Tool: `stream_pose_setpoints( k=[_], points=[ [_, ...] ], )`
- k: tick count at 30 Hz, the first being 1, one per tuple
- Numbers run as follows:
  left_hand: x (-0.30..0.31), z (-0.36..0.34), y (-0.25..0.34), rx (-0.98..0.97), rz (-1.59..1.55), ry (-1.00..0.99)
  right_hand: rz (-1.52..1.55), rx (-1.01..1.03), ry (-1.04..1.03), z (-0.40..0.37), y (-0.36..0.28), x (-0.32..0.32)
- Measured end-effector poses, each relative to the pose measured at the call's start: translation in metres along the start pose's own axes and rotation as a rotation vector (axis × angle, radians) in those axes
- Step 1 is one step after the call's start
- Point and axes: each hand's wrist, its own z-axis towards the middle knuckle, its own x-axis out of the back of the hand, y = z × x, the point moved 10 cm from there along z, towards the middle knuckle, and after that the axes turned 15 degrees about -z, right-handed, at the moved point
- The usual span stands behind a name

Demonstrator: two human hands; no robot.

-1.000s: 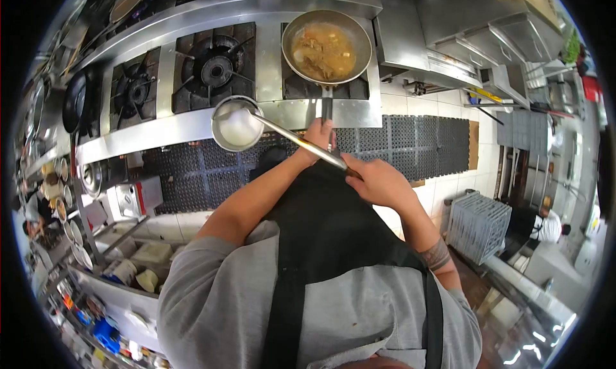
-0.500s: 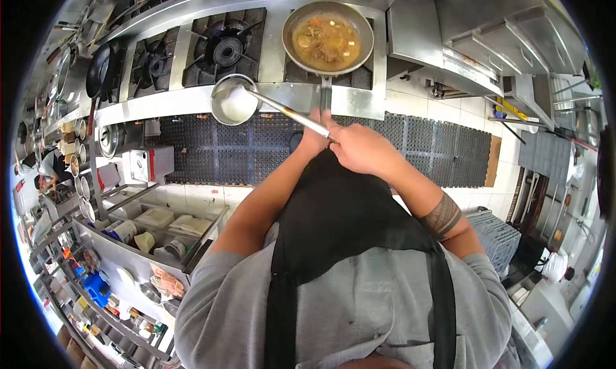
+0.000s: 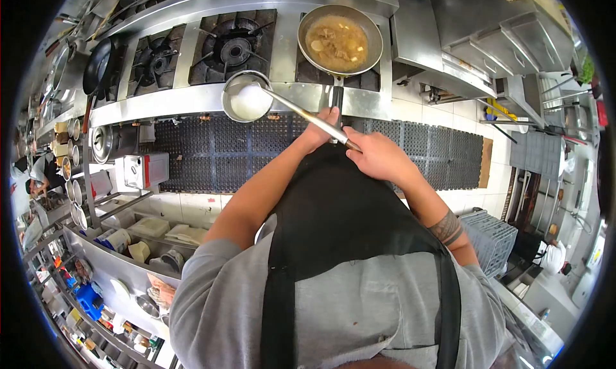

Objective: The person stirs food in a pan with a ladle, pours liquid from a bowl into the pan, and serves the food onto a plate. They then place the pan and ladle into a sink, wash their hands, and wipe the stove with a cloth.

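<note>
The left hand (image 3: 318,132) holds the handle of a pan (image 3: 373,40), fingers wrapped around it near its end. The pan is over the right-hand burner of the stove (image 3: 285,48); whether its base touches the grate, I cannot tell. In it is a brown, soupy food (image 3: 337,40) with darker pieces, several pale cubes and a pale round piece to the left.

The right hand (image 3: 380,154) is closed around the end of a long metal handle belonging to a pot (image 3: 231,101). That handle slants up to the left, passing just beside the left hand. The pot is left of the pan and apart from it, overlapping the stove's front edge in this view; whether it rests there or hangs in the air is unclear. Something white (image 3: 253,102) lies in it, heaped toward its right side, with bare metal showing at the left; whether it is powder or liquid, I cannot tell.

At the stove's left end is a black wok (image 3: 97,67). Below that are a stockpot (image 3: 102,144) with its lid on and a red-and-white box (image 3: 146,171). A steel trough (image 3: 130,264) at lower left holds pale tubs (image 3: 151,226) and a beige cup (image 3: 138,251).
</note>
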Motion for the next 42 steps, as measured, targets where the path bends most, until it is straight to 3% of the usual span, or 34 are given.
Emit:
stream_pose_setpoints(
  k=[2, 3, 5, 6, 8, 9, 11, 16, 23, 29, 31, 34, 36, 39, 42],
  points=[
    [0.016, 0.002, -0.039, 0.092, 0.003, -0.256, -0.01, -0.016, 0.002, -0.003, 0.0, -0.001],
    [0.034, -0.006, -0.045, 0.087, -0.008, -0.246, 0.004, -0.016, 0.004, -0.004, 0.0, 0.002],
    [0.1, -0.038, -0.067, 0.156, -0.143, 0.094, 0.009, 0.018, -0.017, -0.005, -0.007, -0.002],
    [0.116, -0.054, -0.063, 0.15, -0.158, 0.126, -0.013, 0.003, 0.0, -0.006, -0.004, -0.004],
    [0.162, -0.09, -0.023, -0.132, -0.553, 0.399, -0.042, 0.014, 0.008, -0.003, -0.004, -0.006],
    [0.174, -0.098, -0.004, -0.199, -0.595, 0.455, -0.043, 0.01, 0.012, -0.004, -0.003, -0.004],
    [0.195, -0.094, 0.026, -0.284, -0.593, 0.529, -0.093, -0.034, -0.059, -0.003, 0.003, -0.008],
    [0.225, -0.075, 0.032, -0.339, -0.551, 0.677, -0.201, 0.079, -0.013, -0.009, -0.01, 0.004],
    [0.238, -0.081, 0.033, -0.384, -0.393, 0.85, -0.4, 0.045, -0.054, -0.019, -0.005, 0.021],
    [0.238, -0.086, 0.037, -0.329, -0.388, 0.866, -0.354, 0.099, -0.041, -0.036, -0.002, 0.032],
    [0.238, -0.084, 0.03, -0.364, -0.404, 0.846, -0.139, 0.01, -0.132, -0.042, 0.001, 0.034],
    [0.234, -0.085, 0.027, -0.377, -0.426, 0.815, -0.071, 0.03, -0.034, -0.04, 0.009, 0.025],
    [0.214, -0.077, 0.014, -0.181, -0.483, 0.67, -0.136, 0.047, -0.006, -0.029, 0.007, 0.018],
    [0.188, -0.07, 0.013, -0.065, -0.521, 0.526, -0.291, 0.041, 0.029, -0.011, 0.005, 0.006],
    [0.199, -0.062, 0.017, -0.24, -0.694, 0.603, -0.352, 0.049, 0.001, -0.01, 0.008, 0.003]
  ],
)
